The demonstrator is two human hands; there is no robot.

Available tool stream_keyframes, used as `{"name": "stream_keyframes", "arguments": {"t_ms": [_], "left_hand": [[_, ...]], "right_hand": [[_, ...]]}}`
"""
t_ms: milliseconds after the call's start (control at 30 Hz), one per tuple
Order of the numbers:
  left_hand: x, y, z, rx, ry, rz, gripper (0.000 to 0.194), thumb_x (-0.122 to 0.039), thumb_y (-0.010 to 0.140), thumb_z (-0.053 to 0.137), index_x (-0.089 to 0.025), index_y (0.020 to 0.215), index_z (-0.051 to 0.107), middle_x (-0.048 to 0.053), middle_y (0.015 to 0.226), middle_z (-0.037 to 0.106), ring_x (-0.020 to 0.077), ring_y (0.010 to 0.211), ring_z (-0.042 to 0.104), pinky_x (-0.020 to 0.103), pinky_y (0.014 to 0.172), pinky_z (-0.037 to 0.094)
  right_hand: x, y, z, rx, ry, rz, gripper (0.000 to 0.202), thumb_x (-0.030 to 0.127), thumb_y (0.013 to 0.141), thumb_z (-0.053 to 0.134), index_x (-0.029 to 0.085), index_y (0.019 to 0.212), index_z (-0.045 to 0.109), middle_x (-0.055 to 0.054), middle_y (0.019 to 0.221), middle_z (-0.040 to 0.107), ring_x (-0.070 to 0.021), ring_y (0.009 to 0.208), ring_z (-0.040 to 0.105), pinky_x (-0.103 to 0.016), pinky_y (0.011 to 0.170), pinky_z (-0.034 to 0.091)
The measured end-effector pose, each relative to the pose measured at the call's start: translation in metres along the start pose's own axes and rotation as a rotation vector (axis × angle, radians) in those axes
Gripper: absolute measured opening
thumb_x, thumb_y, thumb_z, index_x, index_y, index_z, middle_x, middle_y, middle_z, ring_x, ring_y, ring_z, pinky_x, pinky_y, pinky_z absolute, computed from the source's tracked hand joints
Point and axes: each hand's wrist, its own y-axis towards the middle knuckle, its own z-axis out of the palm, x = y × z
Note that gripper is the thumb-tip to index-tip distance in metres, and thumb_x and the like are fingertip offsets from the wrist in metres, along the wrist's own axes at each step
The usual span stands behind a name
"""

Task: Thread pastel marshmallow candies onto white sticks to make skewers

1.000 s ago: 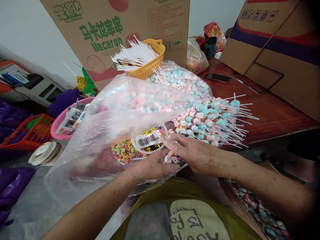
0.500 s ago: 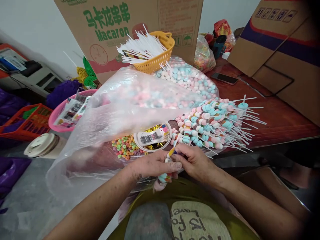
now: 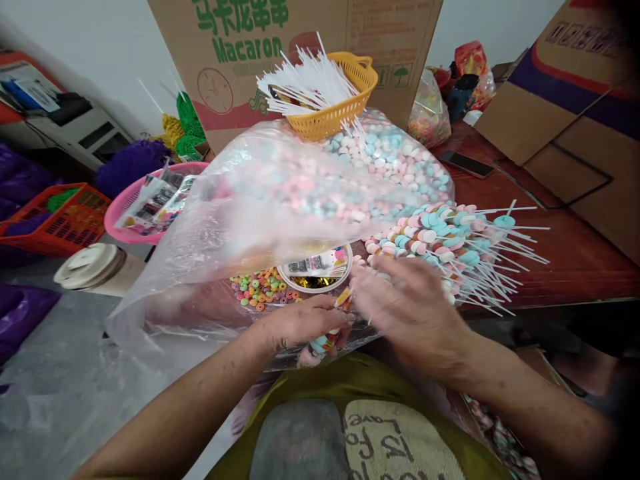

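Note:
My left hand [image 3: 303, 325] is closed around a marshmallow skewer [image 3: 320, 344], its pink and blue pieces in a clear printed wrapper. A yellow end of the wrapper sticks up past the fingers. Smeared by motion, my right hand [image 3: 417, 310] is apart from the left, in front of a pile of marshmallow skewers [image 3: 445, 233] with white sticks; its fingers cannot be read. Just beyond my hands stands a round tub [image 3: 320, 291] holding printed wrappers and gold ties. Colourful ring-shaped candies [image 3: 260, 288] lie left of it.
A large clear bag [image 3: 200, 267] of loose marshmallows [image 3: 395, 160] spreads over the red table [image 3: 540, 267]. Behind are a yellow basket [image 3: 340, 117] of white sticks and cardboard boxes. A pink basket [image 3: 133, 223] of wrappers and a lidded cup [image 3: 95, 267] are left; a phone [image 3: 467, 163] lies right.
My right hand has let go of the wrapped skewer and moved up and to the right. The left hand keeps the skewer. The view has shifted slightly.

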Motion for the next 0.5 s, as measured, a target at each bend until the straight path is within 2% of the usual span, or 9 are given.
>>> {"name": "stream_keyframes", "arguments": {"t_ms": [67, 100, 167, 233, 267, 300, 367, 433, 500], "left_hand": [[0.0, 0.002, -0.003, 0.161, -0.04, 0.048, 0.022, -0.023, 0.075, 0.046, -0.016, 0.059, 0.059, 0.001, 0.06, 0.059, 0.0114, 0.056, 0.055, 0.024, 0.06, 0.045], [-0.001, 0.002, -0.004, 0.243, -0.064, 0.05, 0.02, -0.022, 0.073, 0.047, -0.015, 0.059, 0.059, 0.001, 0.059, 0.059, 0.0113, 0.055, 0.055, 0.024, 0.059, 0.046], [-0.007, 0.003, -0.005, 0.357, -0.068, 0.006, 0.02, -0.022, 0.074, 0.046, -0.015, 0.06, 0.06, 0.001, 0.058, 0.059, 0.0118, 0.052, 0.055, 0.024, 0.054, 0.045], [-0.014, 0.001, -0.004, 0.362, 0.112, -0.049, 0.021, -0.022, 0.075, 0.045, -0.015, 0.06, 0.058, 0.001, 0.057, 0.059, 0.0128, 0.051, 0.055, 0.023, 0.049, 0.043], [-0.017, -0.001, -0.002, 0.305, 0.288, -0.059, 0.021, -0.021, 0.076, 0.045, -0.015, 0.061, 0.058, 0.002, 0.058, 0.06, 0.0137, 0.053, 0.055, 0.023, 0.048, 0.042], [-0.019, -0.004, 0.0, 0.198, 0.496, -0.058, 0.02, -0.02, 0.077, 0.045, -0.015, 0.062, 0.058, 0.003, 0.059, 0.061, 0.0149, 0.054, 0.056, 0.024, 0.049, 0.043], [-0.017, -0.01, 0.008, -0.118, 0.927, 0.014, 0.014, -0.016, 0.076, 0.046, -0.014, 0.07, 0.059, 0.006, 0.067, 0.063, 0.018, 0.06, 0.058, 0.028, 0.054, 0.044], [-0.006, -0.018, 0.015, -0.413, 1.25, 0.207, 0.013, -0.013, 0.078, 0.046, -0.013, 0.082, 0.058, 0.008, 0.074, 0.063, 0.0201, 0.065, 0.058, 0.032, 0.059, 0.045], [0.01, -0.027, 0.019, -0.556, 1.398, 0.482, 0.014, -0.013, 0.081, 0.045, -0.014, 0.089, 0.057, 0.007, 0.076, 0.061, 0.0187, 0.066, 0.056, 0.032, 0.061, 0.044]], "right_hand": [[0.003, -0.005, 0.005, 0.248, -0.21, -0.27, 0.03, 0.015, 0.084, 0.048, 0.024, 0.112, 0.056, -0.006, 0.11, 0.062, -0.0233, 0.11, 0.05, -0.046, 0.103, 0.029], [0.003, -0.007, 0.009, 0.329, -0.349, -0.409, 0.031, 0.013, 0.086, 0.043, 0.021, 0.113, 0.056, -0.007, 0.106, 0.063, -0.0232, 0.106, 0.052, -0.047, 0.103, 0.029], [0.001, -0.01, 0.017, 0.369, -0.581, -0.623, 0.029, 0.012, 0.087, 0.037, 0.013, 0.108, 0.057, -0.008, 0.087, 0.064, -0.0221, 0.086, 0.055, -0.05, 0.098, 0.031], [-0.001, -0.011, 0.024, 0.337, -0.642, -0.665, 0.024, 0.011, 0.086, 0.037, 0.012, 0.094, 0.06, -0.004, 0.067, 0.058, -0.0186, 0.065, 0.051, -0.051, 0.09, 0.036], [-0.002, -0.011, 0.027, 0.356, -0.625, -0.625, 0.023, 0.01, 0.085, 0.037, 0.013, 0.086, 0.06, -0.003, 0.062, 0.056, -0.0173, 0.059, 0.048, -0.049, 0.083, 0.039], [-0.002, -0.01, 0.029, 0.403, -0.581, -0.532, 0.021, 0.01, 0.084, 0.038, 0.014, 0.079, 0.059, -0.003, 0.059, 0.054, -0.0167, 0.056, 0.047, -0.046, 0.077, 0.042], [0.002, -0.007, 0.034, 0.526, -0.37, -0.208, 0.02, 0.012, 0.083, 0.038, 0.014, 0.073, 0.055, -0.005, 0.061, 0.055, -0.0162, 0.058, 0.048, -0.037, 0.066, 0.044], [0.009, -0.002, 0.035, 0.656, -0.019, 0.198, 0.021, 0.018, 0.085, 0.035, 0.016, 0.073, 0.053, -0.004, 0.063, 0.055, -0.0145, 0.059, 0.05, -0.029, 0.059, 0.044], [0.015, 0.009, 0.033, 0.809, 0.345, 0.548, 0.022, 0.024, 0.086, 0.034, 0.018, 0.072, 0.049, 0.001, 0.058, 0.049, -0.0116, 0.052, 0.048, -0.023, 0.05, 0.042]]}}
